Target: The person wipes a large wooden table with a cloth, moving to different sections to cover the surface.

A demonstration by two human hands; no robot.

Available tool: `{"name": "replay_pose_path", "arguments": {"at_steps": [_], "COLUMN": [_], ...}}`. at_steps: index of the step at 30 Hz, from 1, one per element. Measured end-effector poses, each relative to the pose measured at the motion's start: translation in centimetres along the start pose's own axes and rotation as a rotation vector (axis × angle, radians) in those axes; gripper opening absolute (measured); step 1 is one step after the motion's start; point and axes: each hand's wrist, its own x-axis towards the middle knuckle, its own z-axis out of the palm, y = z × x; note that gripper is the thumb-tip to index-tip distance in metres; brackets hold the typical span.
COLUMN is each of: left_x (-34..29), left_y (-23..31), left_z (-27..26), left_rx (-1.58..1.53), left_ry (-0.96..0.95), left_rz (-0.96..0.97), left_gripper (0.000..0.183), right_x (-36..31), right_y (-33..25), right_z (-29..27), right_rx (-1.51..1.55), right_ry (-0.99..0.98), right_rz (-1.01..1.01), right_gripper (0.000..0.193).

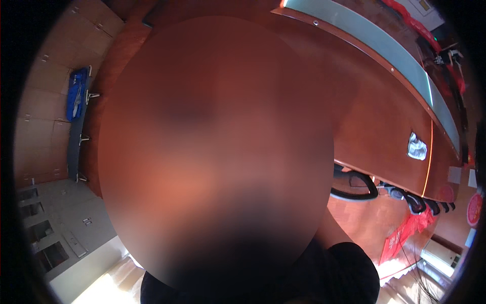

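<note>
A large round blur covers the middle of the view, and neither of my hands can be made out. My right upper arm, in a dark short sleeve (357, 266), shows at the lower right, and its bare skin (336, 229) runs up into the blur. Of my left arm, only dark cloth (152, 289) at the lower edge is visible. What my hands hold or touch is hidden. Beyond the blur, a reddish-brown wooden table (364, 111) stretches to the right.
A pale partition panel (385, 45) runs along the table's far edge. A crumpled white packet (417, 146) lies at the table's right end. Office chairs (357, 186) line its near side, with red cloth (405, 235) by them. Cabinets (45, 96) and a blue bag (77, 95) stand left.
</note>
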Motion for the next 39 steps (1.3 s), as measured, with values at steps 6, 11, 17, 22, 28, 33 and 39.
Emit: {"name": "replay_pose_path", "arguments": {"at_steps": [6,11,17,22,28,33,39], "left_x": [2.7,6.0,7.3,6.9,7.2,6.8,6.3], "left_y": [-8.6,-12.7,-14.5,-14.9,-14.7,-15.1,-15.5], "left_z": [-4.0,-7.0,-7.4,-6.4,-6.8,-6.7,-6.6], "left_rx": [0.191,0.278,0.288,0.39,0.485,0.485,0.464], "left_ry": [0.337,0.475,0.572,0.606,0.596,0.521,0.487], "left_rz": [-0.04,-0.123,-0.293,-0.279,-0.301,-0.368,-0.337], "left_gripper": [0.029,0.032,0.039,0.04,0.039,0.042,0.043], "right_x": [1.5,5.4,13.5,23.7,40.1,52.1,61.6], "right_y": [-4.3,-3.1,-1.2,1.8,5.9,6.4,8.1], "right_z": [2.4,1.7,0.2,-0.3,-0.7,-1.1,-1.2], "right_rx": [-0.33,-0.405,-0.533,-0.599,-0.547,-0.521,-0.547], "right_ry": [-0.103,-0.109,-0.157,-0.089,-0.046,-0.049,-0.056], "right_rz": [0.11,0.217,0.217,0.08,0.031,0.06,0.089], "right_gripper": [0.069,0.068,0.067,0.065,0.065,0.064,0.066]}}
